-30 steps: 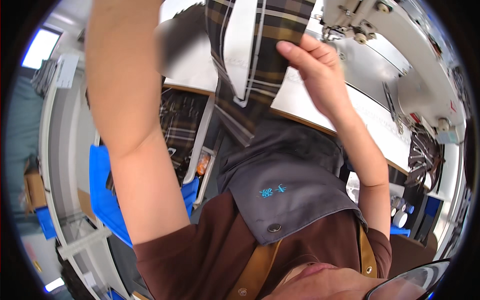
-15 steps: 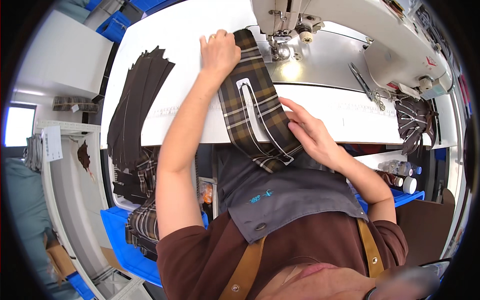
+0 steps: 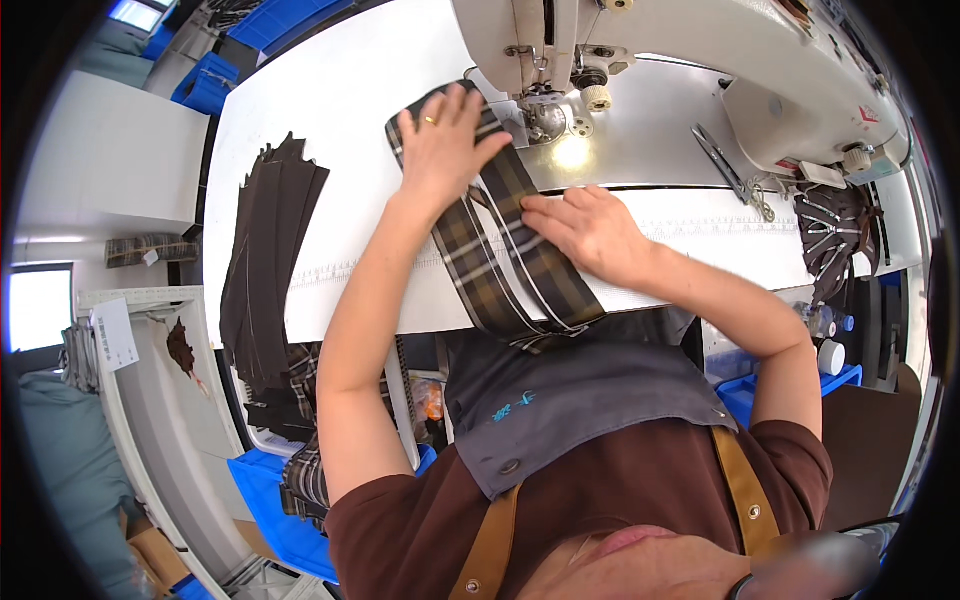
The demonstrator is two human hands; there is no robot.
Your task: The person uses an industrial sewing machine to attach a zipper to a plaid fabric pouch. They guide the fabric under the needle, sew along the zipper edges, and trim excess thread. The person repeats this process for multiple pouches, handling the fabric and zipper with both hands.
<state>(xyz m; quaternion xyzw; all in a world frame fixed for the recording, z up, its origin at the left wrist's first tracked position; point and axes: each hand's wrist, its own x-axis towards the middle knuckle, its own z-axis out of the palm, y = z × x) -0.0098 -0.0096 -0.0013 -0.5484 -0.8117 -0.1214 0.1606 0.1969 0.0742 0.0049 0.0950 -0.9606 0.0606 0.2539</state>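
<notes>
A long plaid fabric piece (image 3: 470, 265), dark with olive and white bands and a white-bordered slit, lies slanting on the white worktable (image 3: 360, 120), left of and below the sewing machine's needle area (image 3: 540, 105). My left hand (image 3: 440, 150) is open on its upper part, fingers spread and slightly blurred. My right hand (image 3: 590, 235) has its bent fingers pressed together on the piece's right edge. The piece's lower end reaches the table's front edge, against my grey apron (image 3: 570, 370).
Dark fabric strips (image 3: 275, 220) hang over the table's left front. Scissors (image 3: 722, 160) and a bunch of dark pieces (image 3: 832, 235) lie at the right. A blue bin (image 3: 270, 500) with plaid fabric is below left; bottles (image 3: 830, 355) stand below right.
The raised plaid piece has come down onto the table. Since half a second ago its top has shifted left, my left hand has spread on it, and my right hand has moved up.
</notes>
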